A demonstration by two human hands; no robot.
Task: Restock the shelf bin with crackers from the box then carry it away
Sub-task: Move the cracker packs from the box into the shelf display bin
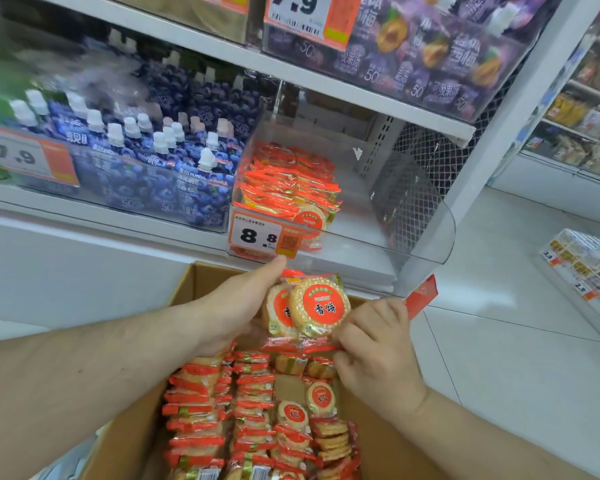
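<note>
The left hand (243, 306) grips a small stack of crackers (317, 306) just above the box (184, 292). The right hand (374, 344) pinches the wrappers at the stack's bottom edge. The bin (413, 244) sits on the shelf right above the box. It has crackers on its left side and bare room on its right. I think the stack should go up into that bare side. Keep both hands on so no pack slips out.

Light: bright, even, shadows faint.
Glare: seen on the clear bin (413, 216).
Blur: upper left smeared.
Edges: bent by wide lens.
</note>
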